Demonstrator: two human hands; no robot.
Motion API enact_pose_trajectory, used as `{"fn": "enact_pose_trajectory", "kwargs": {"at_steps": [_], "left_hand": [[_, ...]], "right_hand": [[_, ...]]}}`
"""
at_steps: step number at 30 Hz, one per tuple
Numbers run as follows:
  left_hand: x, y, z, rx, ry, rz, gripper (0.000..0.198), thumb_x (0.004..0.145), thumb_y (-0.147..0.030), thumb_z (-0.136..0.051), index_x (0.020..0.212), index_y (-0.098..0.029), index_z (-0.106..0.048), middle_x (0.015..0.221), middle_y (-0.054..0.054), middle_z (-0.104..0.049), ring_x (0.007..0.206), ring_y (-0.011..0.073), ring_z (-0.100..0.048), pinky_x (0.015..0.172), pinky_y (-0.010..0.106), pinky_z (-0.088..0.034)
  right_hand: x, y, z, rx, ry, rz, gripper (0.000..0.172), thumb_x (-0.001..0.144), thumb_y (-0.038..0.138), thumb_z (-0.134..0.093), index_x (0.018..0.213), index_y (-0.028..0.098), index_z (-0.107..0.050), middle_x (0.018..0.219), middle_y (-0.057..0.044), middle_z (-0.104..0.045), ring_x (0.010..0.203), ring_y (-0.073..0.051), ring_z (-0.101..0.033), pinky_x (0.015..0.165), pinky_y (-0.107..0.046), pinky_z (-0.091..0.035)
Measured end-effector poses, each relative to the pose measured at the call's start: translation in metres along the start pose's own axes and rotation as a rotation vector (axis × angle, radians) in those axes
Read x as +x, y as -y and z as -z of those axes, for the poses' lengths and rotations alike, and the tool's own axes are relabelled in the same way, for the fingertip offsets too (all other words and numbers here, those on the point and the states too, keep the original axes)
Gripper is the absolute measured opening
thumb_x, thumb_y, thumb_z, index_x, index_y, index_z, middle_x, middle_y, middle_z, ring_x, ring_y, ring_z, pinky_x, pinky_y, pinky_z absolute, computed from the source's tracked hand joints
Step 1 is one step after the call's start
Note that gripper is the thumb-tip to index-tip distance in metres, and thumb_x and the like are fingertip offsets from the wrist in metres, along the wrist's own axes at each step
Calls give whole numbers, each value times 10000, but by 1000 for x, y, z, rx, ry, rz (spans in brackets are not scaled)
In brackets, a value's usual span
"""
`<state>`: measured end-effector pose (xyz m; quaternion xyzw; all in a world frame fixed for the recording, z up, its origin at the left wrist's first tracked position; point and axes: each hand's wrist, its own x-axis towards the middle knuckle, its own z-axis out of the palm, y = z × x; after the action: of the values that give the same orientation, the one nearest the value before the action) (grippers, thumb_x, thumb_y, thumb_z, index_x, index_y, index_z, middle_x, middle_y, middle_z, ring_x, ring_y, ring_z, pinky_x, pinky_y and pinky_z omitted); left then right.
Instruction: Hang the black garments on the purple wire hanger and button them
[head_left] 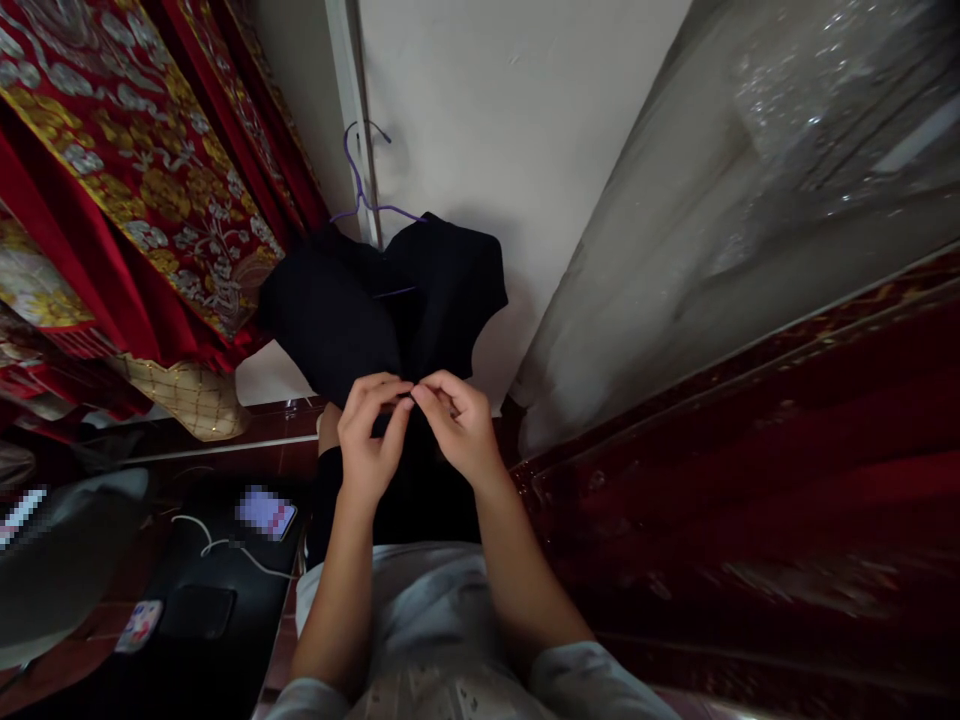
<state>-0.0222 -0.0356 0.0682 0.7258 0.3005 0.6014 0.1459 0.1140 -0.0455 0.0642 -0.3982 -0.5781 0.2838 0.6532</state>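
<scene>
A dark, nearly black short-sleeved top [337, 310] hangs in front of me on a thin purple hanger [361, 190]. Its neck is open in a V. At the lower front of the top, my left hand [366, 435] is closed in a pinch, thumb and fingertips on the dark cloth. My right hand [463, 425] pinches the same spot from the other side, its fingertips almost touching those of the left. Whatever small part of the top lies between the fingertips is hidden.
Red embroidered cloths [187, 170] hang at the left. Below them, a black seat [247, 620] bears a lit phone [268, 512] and a white cable [206, 535]. A pale wall [510, 120] stands behind the top. Plastic-covered garments [675, 250] and red fabric [750, 500] fill the right.
</scene>
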Motion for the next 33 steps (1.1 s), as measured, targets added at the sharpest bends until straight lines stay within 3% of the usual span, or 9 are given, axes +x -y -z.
{"fn": "enact_pose_trajectory", "kwargs": {"at_steps": [6, 9, 15, 19, 21, 23, 26, 30, 33], "left_hand": [[0, -3, -4, 100, -30, -8, 65, 1014, -260, -636, 1001, -229, -691, 995, 64, -589, 954, 205, -610, 836, 353, -561], [15, -1, -6, 64, 8, -4, 83, 1030, -267, -592, 994, -223, -652, 997, 64, -584, 978, 213, -600, 894, 370, -537], [74, -8, -13, 3, 394, -147, 114, 1041, -244, -532, 955, -202, -594, 939, 56, -619, 898, 198, -602, 851, 338, -504], [76, -16, -19, 40, 381, -211, 107, 1038, -204, -506, 950, -191, -567, 896, 40, -631, 795, 156, -593, 754, 280, -484], [69, -14, -20, 60, 358, -229, 100, 1037, -210, -512, 959, -191, -571, 907, 42, -643, 802, 153, -602, 757, 276, -487], [69, -6, -21, 90, 319, -226, 120, 1046, -239, -501, 962, -194, -574, 909, 48, -648, 807, 160, -607, 761, 285, -492], [93, 25, -19, 162, 243, -208, 188, 1064, -330, -490, 951, -204, -571, 906, 61, -633, 840, 187, -614, 790, 321, -497], [168, 80, -15, 285, 178, -182, 217, 1063, -415, -513, 965, -230, -570, 944, 80, -617, 954, 237, -611, 881, 395, -488], [220, 96, -14, 350, 162, -186, 141, 1052, -401, -558, 1001, -270, -560, 996, 78, -614, 1030, 249, -577, 910, 418, -482]], "right_hand": [[-3, 3, 8, -40, 91, -27, 354, 1005, 532, -579, 839, 221, -613, 771, -20, -600, 720, -164, -568, 686, -294, -468], [0, 1, 12, -60, 104, -2, 347, 1013, 522, -564, 849, 218, -590, 784, -19, -584, 709, -155, -551, 676, -291, -464], [15, 1, 21, -22, -115, 72, 272, 985, 465, -617, 882, 218, -573, 811, -27, -579, 750, -165, -568, 711, -299, -483], [11, -10, 11, -6, -265, 86, 350, 875, 470, -753, 1053, 228, -572, 1051, -65, -615, 982, -209, -603, 870, -325, -500], [8, -15, 6, -43, -258, 20, 310, 903, 489, -714, 935, 220, -562, 898, -35, -587, 842, -183, -566, 767, -305, -471], [6, -16, 4, -85, -185, -30, 376, 943, 499, -659, 767, 214, -487, 705, 12, -445, 659, -140, -432, 626, -288, -364], [7, -13, 9, -145, -20, -31, 524, 928, 518, -679, 662, 204, -355, 658, 31, -274, 605, -112, -290, 579, -294, -224], [5, -8, 17, -131, 309, -111, 603, 903, 531, -676, 594, 196, -281, 623, 34, -243, 589, -97, -268, 573, -284, -206], [0, -7, 19, -232, 554, -217, 560, 904, 439, -670, 557, 191, -307, 563, 46, -272, 547, -85, -270, 547, -271, -204]]}}
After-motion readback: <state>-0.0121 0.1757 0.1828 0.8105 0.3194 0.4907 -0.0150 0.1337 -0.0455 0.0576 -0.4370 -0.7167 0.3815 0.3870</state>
